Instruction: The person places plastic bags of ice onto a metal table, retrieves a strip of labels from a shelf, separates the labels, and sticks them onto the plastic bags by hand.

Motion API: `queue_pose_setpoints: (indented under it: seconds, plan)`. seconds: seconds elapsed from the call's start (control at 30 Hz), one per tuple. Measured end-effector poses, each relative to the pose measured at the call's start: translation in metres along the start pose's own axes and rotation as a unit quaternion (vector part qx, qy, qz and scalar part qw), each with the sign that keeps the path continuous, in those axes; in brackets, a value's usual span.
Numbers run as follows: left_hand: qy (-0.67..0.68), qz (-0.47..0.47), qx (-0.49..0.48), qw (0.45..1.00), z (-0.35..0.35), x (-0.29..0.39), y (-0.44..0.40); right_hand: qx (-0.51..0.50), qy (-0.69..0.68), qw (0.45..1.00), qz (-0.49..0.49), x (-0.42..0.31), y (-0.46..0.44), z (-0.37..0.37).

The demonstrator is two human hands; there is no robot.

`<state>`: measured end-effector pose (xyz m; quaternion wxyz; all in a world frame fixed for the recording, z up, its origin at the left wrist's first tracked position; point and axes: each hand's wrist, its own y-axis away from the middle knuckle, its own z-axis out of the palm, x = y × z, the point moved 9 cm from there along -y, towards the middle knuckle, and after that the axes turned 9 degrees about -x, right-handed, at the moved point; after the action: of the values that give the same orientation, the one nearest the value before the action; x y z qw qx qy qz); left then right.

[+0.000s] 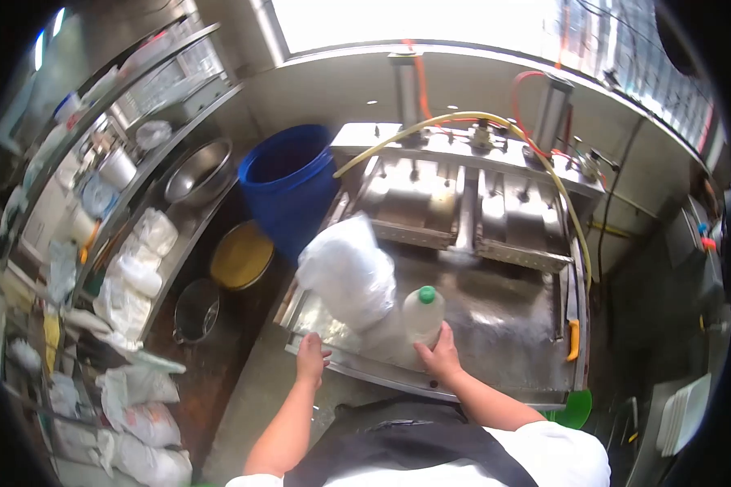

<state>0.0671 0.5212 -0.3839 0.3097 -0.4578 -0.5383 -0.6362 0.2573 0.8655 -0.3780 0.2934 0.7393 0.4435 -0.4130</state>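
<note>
My right hand (pixel 439 357) is closed around the lower part of a translucent plastic bottle (pixel 423 318) with a green cap. The bottle stands upright, or nearly so, over the steel worktable (pixel 495 365); whether its base touches the metal I cannot tell. My left hand (pixel 311 359) hangs by the table's front left edge, its fingers loosely bent and nothing in them. Just beyond it sits a bulging clear plastic bag (pixel 348 272), whose contents are blurred. A knife with an orange handle (pixel 574 340) lies along the table's right side.
At the back of the table stands a metal press (pixel 463 154) with two cylinders, perforated trays and a yellow hose (pixel 451 116). A blue barrel (pixel 288 183) is to the left, near a tub of yellowish material (pixel 242 256). Shelves with a steel bowl (pixel 198 172) and bags line the left wall.
</note>
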Motion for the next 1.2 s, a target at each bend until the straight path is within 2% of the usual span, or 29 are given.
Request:
queue_pose_setpoints:
  seconds: [0.07,0.13,0.2,0.27,0.33,0.4,0.5,0.6,0.73,0.8,0.83,0.87,0.93,1.17,1.2]
  plan:
    - [-0.083,-0.020,-0.026,0.996,-0.023,-0.016,0.009,0.021,0.005,1.000,0.016,0.003,-0.002,0.001]
    - [-0.071,-0.008,0.013,0.997,-0.056,-0.032,0.020,0.016,0.024,1.000,0.004,0.013,-0.007,0.013]
    - [-0.097,-0.037,-0.007,0.995,-0.083,-0.048,0.035,0.117,0.051,0.992,0.017,0.034,-0.001,0.015]
    - [-0.096,-0.045,-0.001,0.994,-0.121,-0.058,0.044,0.130,-0.029,0.979,0.154,0.077,0.008,0.032]
    - [-0.156,-0.023,-0.021,0.987,-0.154,-0.074,0.057,0.127,-0.041,0.987,0.085,0.079,0.018,0.062]
    - [-0.151,-0.016,0.019,0.988,-0.198,-0.081,0.070,-0.046,-0.140,0.982,0.122,0.056,0.026,0.120]
    - [-0.163,-0.017,0.027,0.986,-0.260,-0.102,0.081,-0.179,-0.115,0.969,0.128,-0.082,0.050,0.195]
    - [-0.157,-0.001,0.092,0.983,-0.323,-0.138,0.082,-0.290,-0.105,0.946,0.100,-0.147,0.045,0.279]
    - [-0.150,0.003,0.122,0.981,-0.388,-0.143,0.109,-0.340,-0.005,0.940,-0.015,-0.212,0.026,0.358]
    - [-0.144,0.023,0.145,0.979,-0.420,-0.152,0.121,-0.304,0.079,0.933,-0.175,-0.235,0.016,0.388]
    - [-0.135,0.050,0.164,0.976,-0.433,-0.149,0.129,-0.295,0.116,0.929,-0.192,-0.258,0.020,0.398]
    - [-0.134,0.044,0.167,0.976,-0.446,-0.151,0.136,-0.302,0.115,0.927,-0.190,-0.266,0.021,0.412]
    - [-0.038,-0.042,0.172,0.984,-0.472,-0.147,0.156,-0.386,0.022,0.921,-0.054,-0.259,0.024,0.447]
    - [-0.017,-0.070,0.232,0.970,-0.540,-0.111,0.172,-0.495,0.064,0.866,-0.026,-0.321,0.031,0.537]
    - [-0.055,-0.040,0.258,0.964,-0.553,-0.097,0.170,-0.511,0.067,0.857,-0.009,-0.325,0.029,0.555]
